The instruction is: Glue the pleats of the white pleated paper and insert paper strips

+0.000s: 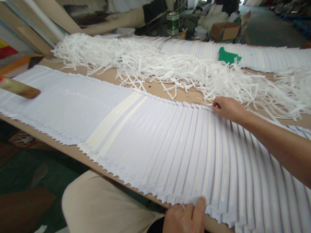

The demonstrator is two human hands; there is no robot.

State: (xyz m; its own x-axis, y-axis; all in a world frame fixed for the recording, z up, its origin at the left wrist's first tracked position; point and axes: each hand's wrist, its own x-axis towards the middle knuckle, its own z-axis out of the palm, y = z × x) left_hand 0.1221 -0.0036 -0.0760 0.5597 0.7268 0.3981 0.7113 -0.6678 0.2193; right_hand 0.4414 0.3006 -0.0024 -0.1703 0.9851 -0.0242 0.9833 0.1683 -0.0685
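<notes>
Left hand (184,217), cut off below, touches overlapping white strips (175,142).

In back — cardboard box (225,31), green can (173,24)

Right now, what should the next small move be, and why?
Perhaps lift gently with the right hand while the left hand steadies: they are at the far and near edges of the overlapping flat white strips, and loose narrow white ribbons heaped beyond suggest peeling.
</notes>
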